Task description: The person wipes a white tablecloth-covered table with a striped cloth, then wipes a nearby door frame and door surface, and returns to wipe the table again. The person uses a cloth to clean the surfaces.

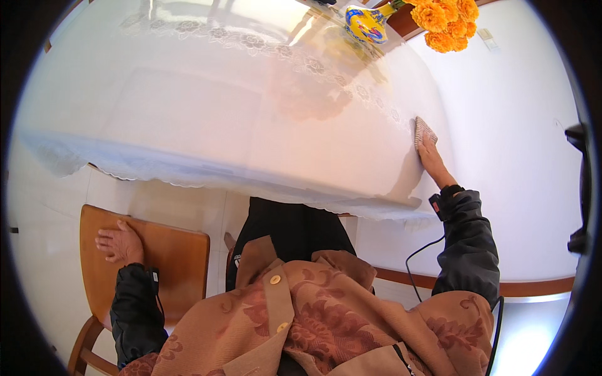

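Note:
My right hand reaches out at the right end of the table and presses on a striped cloth, which lies on the glossy, see-through table cover. Beneath that cover is a white tablecloth with lace flowers and a scalloped edge. At the lower left, my left hand rests with fingers spread on the wooden backrest of a chair and holds nothing. Whether the fingers of my right hand wrap around the cloth's edge is hard to tell.
A yellow and blue vase with orange flowers is at the table's far right. A white wall stands close beside the table's right end. A black cable hangs from the device on my right wrist.

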Tool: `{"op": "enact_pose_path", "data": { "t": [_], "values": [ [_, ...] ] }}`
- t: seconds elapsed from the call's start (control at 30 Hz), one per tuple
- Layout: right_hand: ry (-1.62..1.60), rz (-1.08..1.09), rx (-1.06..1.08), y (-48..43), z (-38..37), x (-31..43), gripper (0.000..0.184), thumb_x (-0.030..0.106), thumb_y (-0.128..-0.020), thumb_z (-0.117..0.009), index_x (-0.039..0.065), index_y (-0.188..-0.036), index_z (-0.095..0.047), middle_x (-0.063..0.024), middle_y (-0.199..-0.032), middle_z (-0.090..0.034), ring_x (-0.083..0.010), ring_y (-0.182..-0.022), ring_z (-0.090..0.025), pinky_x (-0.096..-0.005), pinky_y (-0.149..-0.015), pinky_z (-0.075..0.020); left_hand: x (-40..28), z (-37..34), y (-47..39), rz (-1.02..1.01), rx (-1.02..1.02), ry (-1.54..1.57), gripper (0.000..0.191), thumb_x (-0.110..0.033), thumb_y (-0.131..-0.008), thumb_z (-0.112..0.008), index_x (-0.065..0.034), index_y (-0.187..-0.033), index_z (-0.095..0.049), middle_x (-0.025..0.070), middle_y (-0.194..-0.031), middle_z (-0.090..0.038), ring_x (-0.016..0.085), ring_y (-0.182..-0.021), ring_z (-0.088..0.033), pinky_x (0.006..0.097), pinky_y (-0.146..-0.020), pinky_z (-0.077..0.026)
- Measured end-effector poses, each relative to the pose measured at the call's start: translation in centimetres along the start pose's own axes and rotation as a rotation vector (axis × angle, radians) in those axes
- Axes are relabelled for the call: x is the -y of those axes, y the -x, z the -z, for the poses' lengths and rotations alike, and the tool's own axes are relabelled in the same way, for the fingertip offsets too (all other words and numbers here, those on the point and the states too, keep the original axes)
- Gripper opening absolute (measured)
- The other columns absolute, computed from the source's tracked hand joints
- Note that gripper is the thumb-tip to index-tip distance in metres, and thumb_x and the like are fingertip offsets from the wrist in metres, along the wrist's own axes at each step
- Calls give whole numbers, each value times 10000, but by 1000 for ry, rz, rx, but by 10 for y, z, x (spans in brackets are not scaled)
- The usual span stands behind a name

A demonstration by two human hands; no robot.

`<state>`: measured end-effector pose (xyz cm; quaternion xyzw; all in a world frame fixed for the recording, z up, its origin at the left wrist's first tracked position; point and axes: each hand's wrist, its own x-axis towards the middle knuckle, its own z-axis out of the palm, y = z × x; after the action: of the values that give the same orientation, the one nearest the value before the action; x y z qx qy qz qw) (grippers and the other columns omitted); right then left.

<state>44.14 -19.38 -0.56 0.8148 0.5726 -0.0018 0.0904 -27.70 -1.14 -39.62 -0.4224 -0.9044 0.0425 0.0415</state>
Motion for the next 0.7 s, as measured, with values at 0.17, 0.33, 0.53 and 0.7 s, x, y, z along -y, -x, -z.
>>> {"op": "enact_pose_path", "data": {
  "t": [0.17,0.33,0.53,0.7],
  "values": [
    [-58,532,-229,11,1,132,647,183,-865,-553,14,-1474,-412,-310,-1497,-359,-480,-1432,-278,-523,-1206,-220,-4,15,4,-22,-60,-24,774,-605,-994,-375,-63,-1537,-269,197,-1619,-231,366,-1489,-211,642,-1079,-281],
    [-15,736,-220,-32,22,117,490,213,-873,-612,39,-1329,-567,-242,-1493,-413,-449,-1420,-323,-512,-1199,-251,-3,18,7,-22,-84,-25,754,-598,-999,-375,-65,-1526,-294,196,-1600,-276,352,-1482,-237,633,-1071,-300],
    [2,77,-73,-117,12,-49,298,230,-995,-455,20,-1149,-601,-241,-1452,-454,-448,-1339,-397,-485,-1147,-320,-4,12,5,-2,-84,-81,748,-614,-996,-373,-100,-1534,-296,163,-1609,-273,337,-1477,-258,615,-1076,-307],
    [257,503,-120,-210,8,-28,441,294,-1017,-429,-14,-1330,-475,-242,-1537,-358,-398,-1420,-327,-403,-1179,-282,-4,4,2,19,-71,-153,759,-633,-992,-368,-115,-1541,-282,139,-1621,-252,318,-1486,-247,616,-1078,-300]
  ]
}}
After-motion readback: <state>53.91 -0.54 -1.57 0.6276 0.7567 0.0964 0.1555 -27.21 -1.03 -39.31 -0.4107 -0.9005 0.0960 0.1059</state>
